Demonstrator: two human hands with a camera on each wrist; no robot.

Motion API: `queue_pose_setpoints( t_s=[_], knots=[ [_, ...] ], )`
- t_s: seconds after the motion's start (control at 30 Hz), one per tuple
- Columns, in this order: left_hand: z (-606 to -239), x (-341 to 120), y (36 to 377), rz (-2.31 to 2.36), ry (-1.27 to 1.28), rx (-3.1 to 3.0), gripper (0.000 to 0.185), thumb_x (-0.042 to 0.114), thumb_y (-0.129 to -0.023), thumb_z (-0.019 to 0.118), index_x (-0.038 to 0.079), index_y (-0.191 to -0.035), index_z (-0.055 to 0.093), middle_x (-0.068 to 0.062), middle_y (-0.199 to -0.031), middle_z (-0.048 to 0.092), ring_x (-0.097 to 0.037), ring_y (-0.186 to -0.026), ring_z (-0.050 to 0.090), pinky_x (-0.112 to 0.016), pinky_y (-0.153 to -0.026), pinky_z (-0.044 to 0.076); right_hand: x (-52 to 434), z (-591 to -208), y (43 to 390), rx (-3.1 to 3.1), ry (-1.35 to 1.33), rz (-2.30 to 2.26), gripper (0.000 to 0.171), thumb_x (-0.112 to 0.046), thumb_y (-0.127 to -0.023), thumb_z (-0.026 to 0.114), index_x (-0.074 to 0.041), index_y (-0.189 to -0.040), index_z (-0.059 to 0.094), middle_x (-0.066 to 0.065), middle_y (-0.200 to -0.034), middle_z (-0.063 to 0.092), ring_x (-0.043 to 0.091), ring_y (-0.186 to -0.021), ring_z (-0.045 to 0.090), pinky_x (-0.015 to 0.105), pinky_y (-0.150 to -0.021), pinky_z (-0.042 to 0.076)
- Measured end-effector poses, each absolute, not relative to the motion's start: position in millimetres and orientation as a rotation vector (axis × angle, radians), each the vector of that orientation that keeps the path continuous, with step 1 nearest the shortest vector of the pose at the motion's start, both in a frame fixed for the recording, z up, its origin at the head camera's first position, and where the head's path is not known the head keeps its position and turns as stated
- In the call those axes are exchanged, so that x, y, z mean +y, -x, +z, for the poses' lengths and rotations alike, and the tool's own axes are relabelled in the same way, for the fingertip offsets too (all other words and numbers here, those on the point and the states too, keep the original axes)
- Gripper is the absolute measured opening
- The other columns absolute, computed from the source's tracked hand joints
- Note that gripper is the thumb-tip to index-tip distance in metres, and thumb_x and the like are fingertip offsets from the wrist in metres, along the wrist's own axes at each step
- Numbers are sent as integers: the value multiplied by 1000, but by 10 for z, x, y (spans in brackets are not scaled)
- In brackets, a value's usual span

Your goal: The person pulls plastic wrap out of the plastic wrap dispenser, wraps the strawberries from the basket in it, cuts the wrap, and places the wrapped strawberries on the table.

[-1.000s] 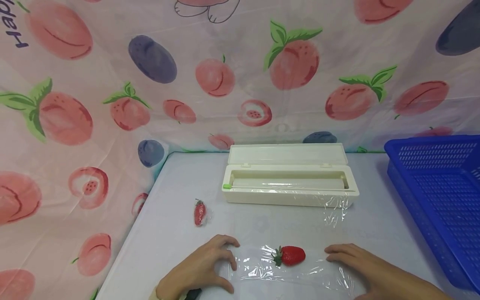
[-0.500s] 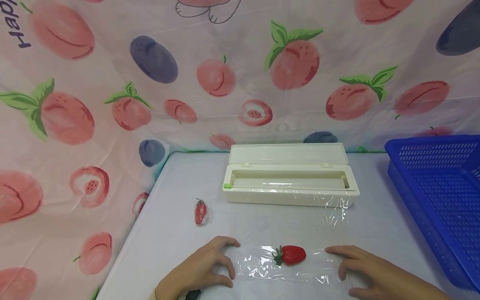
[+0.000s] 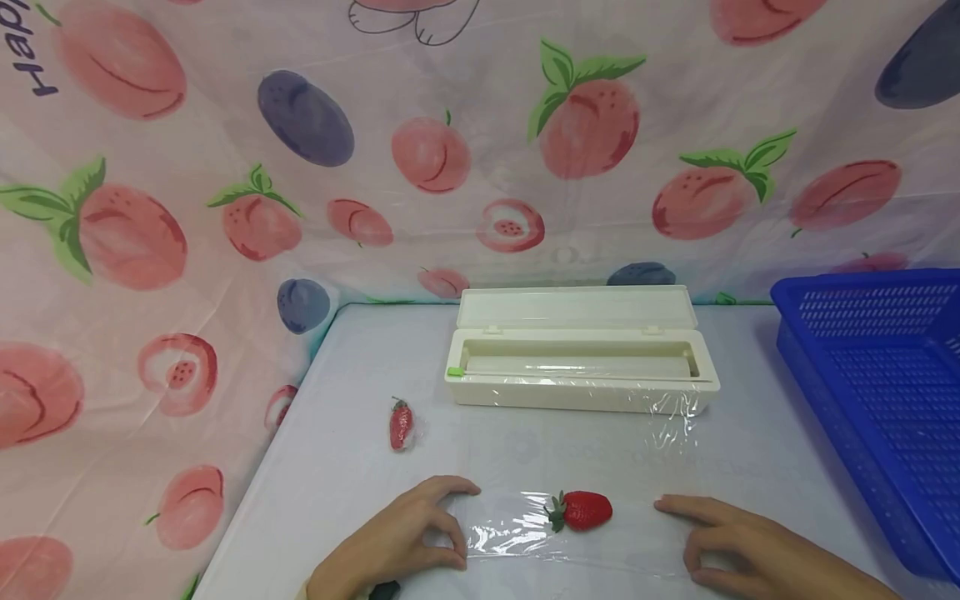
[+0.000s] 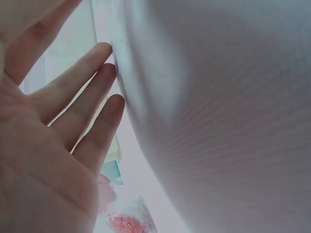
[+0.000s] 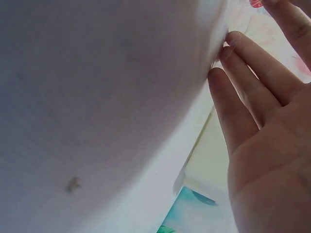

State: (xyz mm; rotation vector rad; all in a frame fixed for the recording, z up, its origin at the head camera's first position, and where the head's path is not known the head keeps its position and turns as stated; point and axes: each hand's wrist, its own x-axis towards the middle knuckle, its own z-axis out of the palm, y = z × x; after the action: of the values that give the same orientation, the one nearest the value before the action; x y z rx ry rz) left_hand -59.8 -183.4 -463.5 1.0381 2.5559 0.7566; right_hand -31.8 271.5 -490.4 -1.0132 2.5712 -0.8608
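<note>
A red strawberry (image 3: 587, 510) with green leaves lies on a sheet of clear cling film (image 3: 510, 533) spread over the white table. At the film's left side, my left hand (image 3: 408, 533) pinches its near corner between thumb and a finger, the index finger stretched forward. Opposite it, my right hand (image 3: 750, 542) pinches the near right corner, its index finger reaching out along the table. Both wrist views show further fingertips at the table surface. Behind, a cream cling film box (image 3: 577, 398) stands with its lid up and the film roll (image 3: 577, 367) inside.
A second strawberry (image 3: 401, 425), wrapped in film, lies left of the box. On the right stands a blue plastic basket (image 3: 783, 292). A fruit-print cloth (image 3: 510, 125) hangs behind the table and along its left side.
My right hand's thumb and finger have come together at the film's near right corner. The film's near edge now runs straighter between both hands. The strawberry stays in place.
</note>
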Motion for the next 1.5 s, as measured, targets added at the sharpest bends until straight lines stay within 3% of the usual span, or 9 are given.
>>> queue_pose_setpoints(
  t_s=[0.27, 0.6, 0.77, 0.87, 1.0, 1.17, 1.27, 1.37, 1.5],
  knots=[
    [-4596, -1844, 599, 791, -1044, 2540, 7, 38, -86, 75, 34, -82, 70, 0, -140, 59, -22, -135, 50, -40, -107, 45, 2748, -4880, 313, 2515, 952, -877, 3, -43, -93, 65, -45, -95, 64, -1, -143, 56, -5, -132, 43, 14, -92, 49],
    [-4539, -1822, 605, 762, -1009, 2490, 11, 34, -102, 54, 27, -98, 62, 0, -139, 60, -25, -135, 50, -46, -110, 42, 2736, -4816, 317, 2432, 790, -843, 12, -48, -99, 52, -45, -104, 63, 5, -146, 54, 3, -135, 45, 15, -96, 47],
    [-4512, -1807, 591, 758, -915, 2510, 23, 36, -105, 49, 22, -118, 62, 4, -137, 61, -21, -131, 53, -42, -108, 44, 2711, -4772, 307, 2309, 545, -908, 41, -50, -101, 48, -33, -138, 55, 4, -149, 50, -1, -129, 48, 11, -92, 44],
    [-4504, -1802, 587, 761, -847, 2512, 32, 39, -105, 45, 21, -127, 59, 7, -135, 62, -19, -129, 53, -43, -108, 45, 2689, -4753, 296, 2266, 435, -914, 56, -52, -101, 46, -24, -149, 45, 3, -148, 51, 3, -126, 53, 23, -95, 51],
    [-4504, -1796, 595, 793, -782, 2491, 30, 39, -106, 43, 23, -127, 57, 13, -131, 63, -19, -128, 54, -46, -107, 45, 2646, -4739, 303, 2265, 376, -875, 58, -54, -102, 42, -18, -148, 47, 5, -147, 53, 28, -131, 52, 53, -98, 49],
    [-4533, -1790, 603, 828, -779, 2504, 18, 34, -106, 44, 24, -115, 56, 15, -127, 66, -19, -126, 57, -46, -105, 47, 2634, -4737, 336, 2265, 346, -878, 56, -50, -103, 41, -15, -146, 49, 8, -146, 53, 43, -134, 47, 64, -98, 43],
    [-4550, -1788, 606, 851, -795, 2538, 15, 33, -106, 45, 22, -109, 55, 14, -123, 68, -18, -125, 59, -43, -102, 49, 2653, -4739, 346, 2316, 414, -847, 51, -49, -104, 42, -18, -143, 52, 4, -144, 56, 37, -132, 51, 59, -98, 47],
    [-4561, -1783, 608, 877, -801, 2564, 16, 32, -106, 45, 21, -107, 55, 13, -120, 69, -16, -120, 62, -39, -99, 52, 2654, -4729, 355, 2348, 437, -836, 42, -49, -105, 38, -23, -132, 56, -3, -140, 60, 21, -127, 56, 53, -95, 51],
    [-4571, -1781, 609, 899, -765, 2610, 14, 31, -106, 46, 21, -107, 56, 10, -115, 71, -9, -108, 65, -31, -90, 55, 2604, -4709, 367, 2387, 393, -887, 30, -48, -106, 34, -27, -111, 54, -10, -114, 68, 0, -101, 59, 40, -81, 56]
  ],
)
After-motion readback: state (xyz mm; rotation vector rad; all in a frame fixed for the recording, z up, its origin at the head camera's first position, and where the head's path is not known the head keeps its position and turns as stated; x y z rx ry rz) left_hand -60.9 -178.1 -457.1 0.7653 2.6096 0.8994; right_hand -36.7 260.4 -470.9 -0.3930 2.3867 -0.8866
